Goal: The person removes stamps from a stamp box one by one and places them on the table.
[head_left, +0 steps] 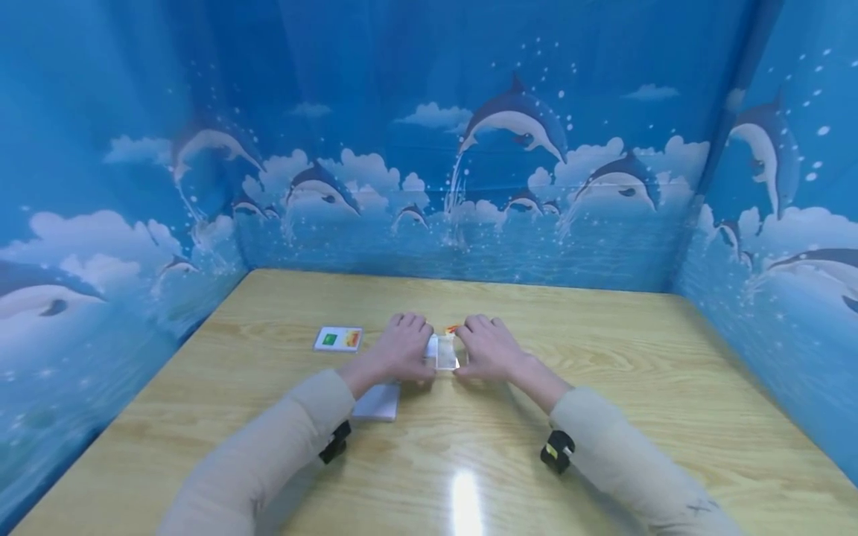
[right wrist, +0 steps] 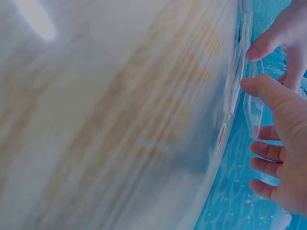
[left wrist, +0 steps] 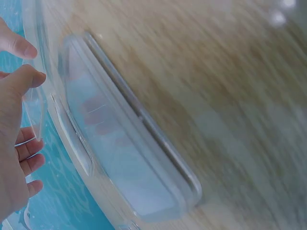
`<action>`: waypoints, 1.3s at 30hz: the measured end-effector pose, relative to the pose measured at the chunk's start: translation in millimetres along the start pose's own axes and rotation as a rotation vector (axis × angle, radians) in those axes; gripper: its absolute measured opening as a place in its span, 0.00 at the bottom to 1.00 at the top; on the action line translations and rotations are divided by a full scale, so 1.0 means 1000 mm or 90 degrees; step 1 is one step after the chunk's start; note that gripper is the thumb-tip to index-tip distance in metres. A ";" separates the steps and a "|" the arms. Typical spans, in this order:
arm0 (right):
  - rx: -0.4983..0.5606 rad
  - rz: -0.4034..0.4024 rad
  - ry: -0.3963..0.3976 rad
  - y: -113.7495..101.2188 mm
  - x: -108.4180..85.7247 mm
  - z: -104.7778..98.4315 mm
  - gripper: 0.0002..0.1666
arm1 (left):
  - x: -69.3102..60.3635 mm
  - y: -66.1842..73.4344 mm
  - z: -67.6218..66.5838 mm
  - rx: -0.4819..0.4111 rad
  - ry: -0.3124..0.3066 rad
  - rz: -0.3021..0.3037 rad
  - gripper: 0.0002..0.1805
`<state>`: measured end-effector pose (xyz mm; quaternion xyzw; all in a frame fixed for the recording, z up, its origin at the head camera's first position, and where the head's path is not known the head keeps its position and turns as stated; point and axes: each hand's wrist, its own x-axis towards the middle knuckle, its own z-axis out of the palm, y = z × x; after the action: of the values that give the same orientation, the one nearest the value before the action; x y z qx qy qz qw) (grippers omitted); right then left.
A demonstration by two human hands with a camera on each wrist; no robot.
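Near the middle of the table, my left hand [head_left: 405,346] and right hand [head_left: 492,350] face each other over a small clear plastic piece [head_left: 447,353], like a flat case part. Both grip it between thumb and fingers, from its two sides. In the left wrist view the clear piece [left wrist: 36,112] stands tilted, its edge between the left thumb and fingers. The right wrist view shows the clear piece [right wrist: 254,112] between the right thumb and fingers. A small orange-red patch [head_left: 452,328] shows just behind it; what it belongs to is hidden.
A flat whitish case [head_left: 377,402] lies beside the left wrist; the left wrist view shows it as a clear, rounded box [left wrist: 120,139]. Further left lies a white card-like case [head_left: 338,339] with green and orange pictures. A dolphin-print curtain [head_left: 442,149] surrounds the wooden table [head_left: 603,327].
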<state>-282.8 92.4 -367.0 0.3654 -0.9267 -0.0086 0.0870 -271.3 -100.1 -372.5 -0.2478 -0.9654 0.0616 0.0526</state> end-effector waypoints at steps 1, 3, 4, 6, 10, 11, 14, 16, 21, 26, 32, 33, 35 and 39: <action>0.003 0.004 -0.003 0.000 0.001 0.000 0.41 | 0.000 -0.001 0.000 -0.001 -0.003 -0.002 0.38; 0.011 0.007 -0.004 -0.001 0.002 0.000 0.40 | 0.000 -0.002 -0.001 -0.006 -0.009 -0.005 0.38; 0.012 0.008 -0.004 -0.001 0.003 0.000 0.39 | 0.000 -0.003 -0.001 -0.007 -0.011 -0.008 0.39; 0.015 0.008 -0.003 -0.001 0.004 0.000 0.39 | 0.000 -0.005 -0.002 -0.009 -0.019 -0.014 0.39; 0.022 0.006 0.000 -0.002 0.009 0.000 0.40 | 0.000 -0.009 -0.003 -0.018 -0.033 -0.021 0.40; 0.023 0.006 0.001 -0.002 0.010 0.000 0.40 | 0.000 -0.010 -0.003 -0.025 -0.034 -0.022 0.40; 0.025 0.008 -0.001 -0.003 0.015 0.000 0.40 | -0.001 -0.013 -0.004 -0.040 -0.037 -0.028 0.40; 0.029 0.008 0.001 -0.004 0.018 0.000 0.40 | -0.001 -0.016 -0.004 -0.045 -0.037 -0.034 0.39; 0.046 0.011 -0.007 -0.007 0.025 0.000 0.41 | -0.003 -0.022 -0.003 -0.043 -0.042 -0.051 0.39; 0.059 0.023 -0.022 -0.009 0.030 0.002 0.42 | -0.005 -0.025 -0.005 -0.037 -0.047 -0.058 0.39; 0.076 0.029 -0.031 -0.012 0.036 0.003 0.42 | -0.004 -0.030 -0.003 -0.031 -0.059 -0.063 0.40; 0.074 0.030 -0.032 -0.013 0.037 0.003 0.42 | -0.004 -0.031 -0.002 -0.030 -0.060 -0.064 0.40; 0.070 0.031 -0.036 -0.014 0.039 0.004 0.42 | -0.004 -0.032 -0.001 -0.032 -0.064 -0.068 0.40; 0.065 0.037 -0.045 -0.016 0.043 0.006 0.41 | -0.005 -0.035 0.001 -0.048 -0.073 -0.076 0.40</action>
<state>-304.1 51.0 -367.6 0.3418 -0.9387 0.0285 0.0353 -284.2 -133.1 -368.3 -0.1874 -0.9816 0.0360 -0.0082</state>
